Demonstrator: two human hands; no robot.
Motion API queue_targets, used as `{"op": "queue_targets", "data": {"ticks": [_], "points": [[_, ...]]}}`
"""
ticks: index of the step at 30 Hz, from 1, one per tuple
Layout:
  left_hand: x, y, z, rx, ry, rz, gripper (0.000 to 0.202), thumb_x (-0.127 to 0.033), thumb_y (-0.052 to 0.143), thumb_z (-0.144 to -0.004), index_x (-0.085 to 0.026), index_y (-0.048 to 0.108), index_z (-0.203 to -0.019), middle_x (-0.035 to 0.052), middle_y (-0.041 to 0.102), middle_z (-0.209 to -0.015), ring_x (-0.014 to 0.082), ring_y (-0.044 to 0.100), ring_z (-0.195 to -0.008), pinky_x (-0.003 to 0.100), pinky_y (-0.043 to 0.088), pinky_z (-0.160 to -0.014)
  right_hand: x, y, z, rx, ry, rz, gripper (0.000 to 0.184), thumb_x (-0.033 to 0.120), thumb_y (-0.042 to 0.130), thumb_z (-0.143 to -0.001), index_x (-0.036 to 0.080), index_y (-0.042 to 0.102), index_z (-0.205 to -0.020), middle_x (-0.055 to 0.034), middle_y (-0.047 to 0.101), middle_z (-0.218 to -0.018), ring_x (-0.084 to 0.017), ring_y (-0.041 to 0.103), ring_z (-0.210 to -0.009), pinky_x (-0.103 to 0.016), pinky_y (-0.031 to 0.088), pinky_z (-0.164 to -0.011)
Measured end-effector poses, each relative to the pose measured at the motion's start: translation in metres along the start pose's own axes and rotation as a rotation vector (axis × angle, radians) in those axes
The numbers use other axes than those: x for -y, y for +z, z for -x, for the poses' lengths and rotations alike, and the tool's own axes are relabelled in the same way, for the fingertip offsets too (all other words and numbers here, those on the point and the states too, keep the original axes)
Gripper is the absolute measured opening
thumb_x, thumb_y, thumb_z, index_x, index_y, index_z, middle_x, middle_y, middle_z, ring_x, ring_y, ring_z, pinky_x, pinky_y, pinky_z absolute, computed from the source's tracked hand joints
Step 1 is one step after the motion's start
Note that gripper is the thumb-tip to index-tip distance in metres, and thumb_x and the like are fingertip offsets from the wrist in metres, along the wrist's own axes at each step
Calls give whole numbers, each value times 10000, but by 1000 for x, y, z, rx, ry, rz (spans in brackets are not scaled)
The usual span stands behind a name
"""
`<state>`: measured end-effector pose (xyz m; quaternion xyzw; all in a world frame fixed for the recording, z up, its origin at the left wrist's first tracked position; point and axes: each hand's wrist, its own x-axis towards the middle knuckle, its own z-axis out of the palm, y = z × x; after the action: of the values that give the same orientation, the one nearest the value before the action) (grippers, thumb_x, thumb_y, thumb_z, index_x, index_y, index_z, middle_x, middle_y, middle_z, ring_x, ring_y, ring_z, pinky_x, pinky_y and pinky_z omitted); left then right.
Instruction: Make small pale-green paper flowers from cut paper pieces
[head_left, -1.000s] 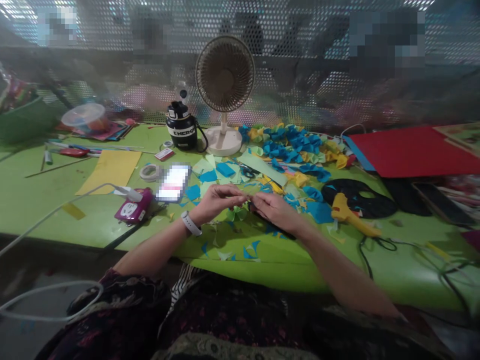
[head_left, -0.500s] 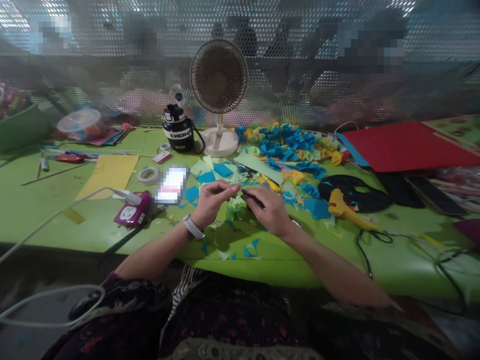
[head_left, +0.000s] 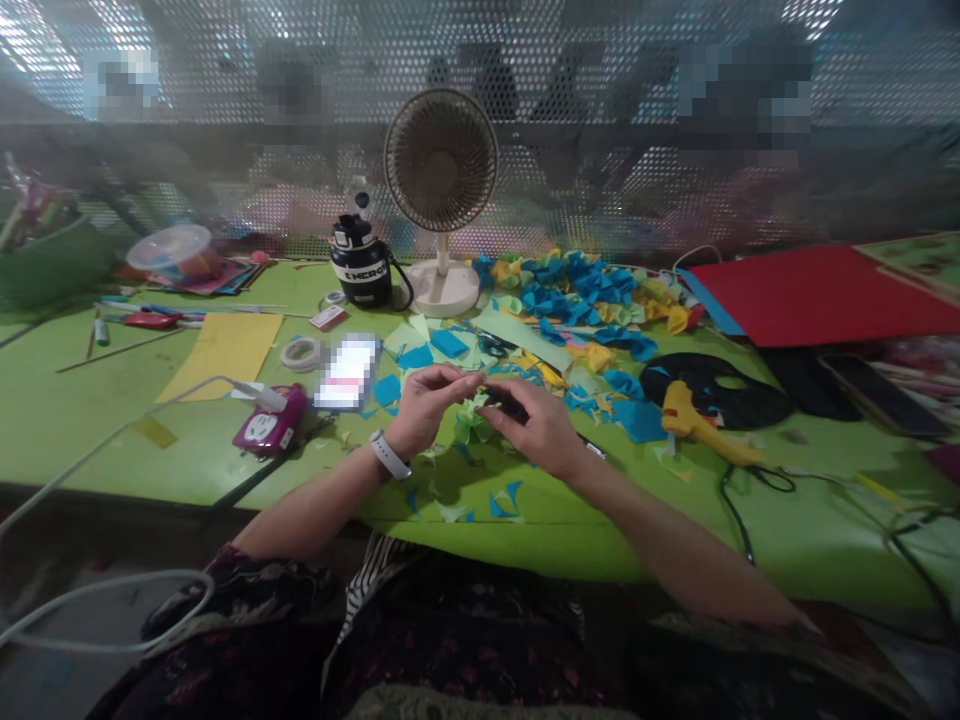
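My left hand [head_left: 427,405], with a white watch on the wrist, pinches a folded light-green paper piece [head_left: 471,418] just above the green table [head_left: 90,420]. My right hand [head_left: 536,425] is closed on a dark slim tool [head_left: 504,402], whose tip meets the same paper piece. Small blue and green paper scraps [head_left: 499,497] lie on the table right under and in front of both hands.
Behind the hands stand a small desk fan [head_left: 441,190], a black bottle [head_left: 360,262], a phone [head_left: 347,372] and a tape roll [head_left: 300,351]. A heap of blue and yellow folded papers [head_left: 581,290], a yellow glue gun [head_left: 697,425], red paper [head_left: 817,295] and yellow paper [head_left: 221,350] surround them.
My right hand came up with the dark tool and now presses in against the green paper held by my left hand. The view shifted slightly.
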<state>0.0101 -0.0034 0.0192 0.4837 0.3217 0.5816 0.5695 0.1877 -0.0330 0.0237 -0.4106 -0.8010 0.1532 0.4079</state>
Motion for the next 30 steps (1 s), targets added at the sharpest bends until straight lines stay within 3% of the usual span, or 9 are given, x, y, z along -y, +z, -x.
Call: {"op": "queue_targets", "data": {"ticks": [7,14,19,25,30], "points": [[5,2,1,-5,-69,59,326,-410,914,-574,-178,729,-710,7,718,-721,88,604,-620,202,481,-555,-10,5,2,-72,0,82,270,360,472,-1004,234,651,-1163,-106,729,-1108,-244,688,-1010,-391,556,-885],[4,-2,0,43,-34,35,270,-409,877,-655,-183,746,-722,12,715,-730,81,613,-625,191,476,-551,-6,-3,-4,-17,-16,-9,368,419,399,-1025,203,689,-1093,-97,690,-917,-214,664,-842,-371,560,-781],[4,-3,0,72,-16,-37,328,-480,852,-668,-178,753,-753,37,736,-809,90,620,-592,221,485,-526,-2,-6,-5,42,30,-65,355,401,394,-1027,211,691,-1070,-88,691,-926,-215,669,-878,-366,556,-778],[5,-3,0,13,22,-42,309,-454,864,-655,-178,734,-705,6,700,-693,90,613,-588,214,481,-526,-4,-1,0,-32,18,11,284,380,560,-957,228,633,-1185,-99,713,-1079,-235,683,-946,-379,558,-831],[2,-1,0,7,51,-94,333,-466,856,-665,-168,707,-659,0,674,-645,86,596,-570,216,492,-533,-9,4,3,-93,-89,128,214,295,501,-985,231,652,-1122,-108,705,-1034,-248,665,-964,-405,544,-862]]}}
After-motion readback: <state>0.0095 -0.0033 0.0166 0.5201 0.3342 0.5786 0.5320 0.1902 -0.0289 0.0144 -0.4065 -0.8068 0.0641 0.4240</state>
